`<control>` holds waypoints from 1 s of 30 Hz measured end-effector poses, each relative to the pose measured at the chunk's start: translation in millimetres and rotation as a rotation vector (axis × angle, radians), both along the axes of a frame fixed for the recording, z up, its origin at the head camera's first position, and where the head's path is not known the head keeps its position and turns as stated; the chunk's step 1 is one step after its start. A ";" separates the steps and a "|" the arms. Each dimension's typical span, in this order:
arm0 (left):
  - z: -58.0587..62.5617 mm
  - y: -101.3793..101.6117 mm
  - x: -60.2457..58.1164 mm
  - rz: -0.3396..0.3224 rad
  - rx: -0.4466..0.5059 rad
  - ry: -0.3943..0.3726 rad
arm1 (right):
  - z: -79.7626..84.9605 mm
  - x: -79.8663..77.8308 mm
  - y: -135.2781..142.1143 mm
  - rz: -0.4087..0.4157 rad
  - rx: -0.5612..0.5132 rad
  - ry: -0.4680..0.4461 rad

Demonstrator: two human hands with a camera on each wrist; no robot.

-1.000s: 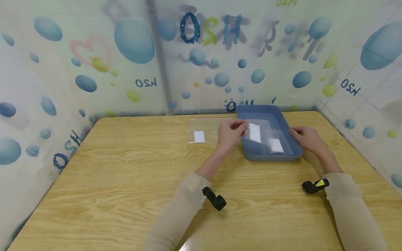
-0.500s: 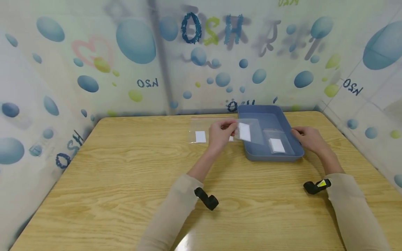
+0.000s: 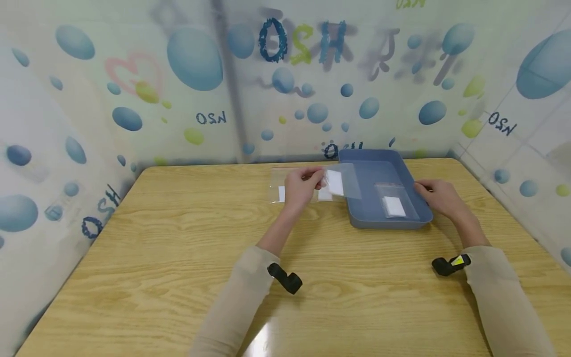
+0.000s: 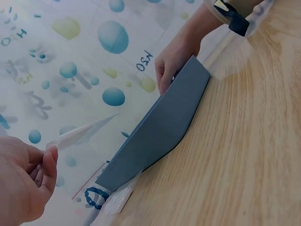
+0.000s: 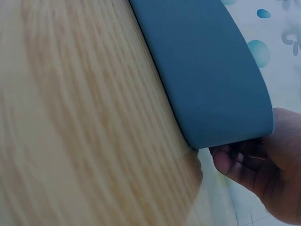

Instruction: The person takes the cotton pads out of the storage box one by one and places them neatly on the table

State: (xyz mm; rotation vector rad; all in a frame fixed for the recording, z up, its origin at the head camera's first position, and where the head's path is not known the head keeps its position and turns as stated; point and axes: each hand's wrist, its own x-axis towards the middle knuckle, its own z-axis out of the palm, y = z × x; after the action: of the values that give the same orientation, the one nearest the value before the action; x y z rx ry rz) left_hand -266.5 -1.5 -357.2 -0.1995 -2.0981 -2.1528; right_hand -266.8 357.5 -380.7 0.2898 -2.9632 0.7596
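Observation:
My left hand pinches the edge of a clear zip bag with a white square piece in it. This bag is held up over the left side of a blue plastic tray, seen also in the left wrist view, where the bag appears almost edge-on. My right hand grips the tray's right rim, its fingers curled at the outer wall in the right wrist view. A second zip bag, also with a white piece, lies inside the tray.
Left of the tray, clear zip bags with white pieces lie flat on the wooden table, partly behind my left hand. A patterned curtain stands along the table's far edge and sides.
My left hand has moved left with its zip bag, from above the tray to over the bags on the table. The right hand has stayed at the tray rim.

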 end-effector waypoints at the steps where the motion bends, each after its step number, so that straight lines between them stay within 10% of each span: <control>1: -0.2 -0.8 -0.7 0.002 -0.005 0.003 | 0.0 0.2 0.1 0.000 0.000 -0.002; 30: 6.5 -61.8 -20.0 0.128 -0.005 -0.030 | 1.1 0.3 -0.2 -0.002 -0.005 -0.003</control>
State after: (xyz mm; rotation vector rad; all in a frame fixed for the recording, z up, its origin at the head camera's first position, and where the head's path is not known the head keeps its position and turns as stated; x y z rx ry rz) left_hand -286.5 -63.3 -350.7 -0.0327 -2.0710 -2.0897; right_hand -266.5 357.3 -379.6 0.2851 -2.9638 0.7680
